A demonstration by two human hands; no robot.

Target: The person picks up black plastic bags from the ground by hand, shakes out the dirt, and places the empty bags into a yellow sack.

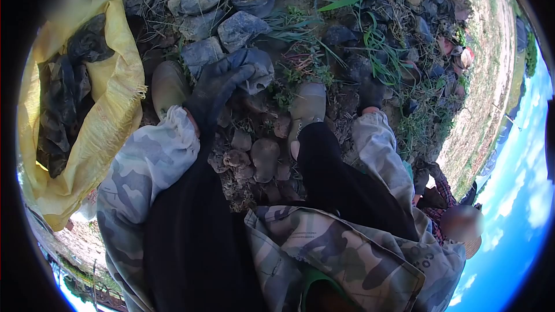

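Observation:
My left hand (222,86), in a dark glove, is closed on a crumpled dark plastic bag (257,70) above the ground, between my two boots. My right hand (370,91), also in a dark glove, is low among grass and dark plastic bags to the right of my right boot (307,104). Its fingers blend into the shadow, so what they hold, if anything, cannot be made out. More dirt-covered bags (243,29) lie just beyond my left hand.
An open yellow sack (110,130) with black plastic inside stands at the left. Small clods or soil plugs (265,159) lie between my legs. Grass tufts (376,58) grow among the bags. Another person (442,202) is at the lower right.

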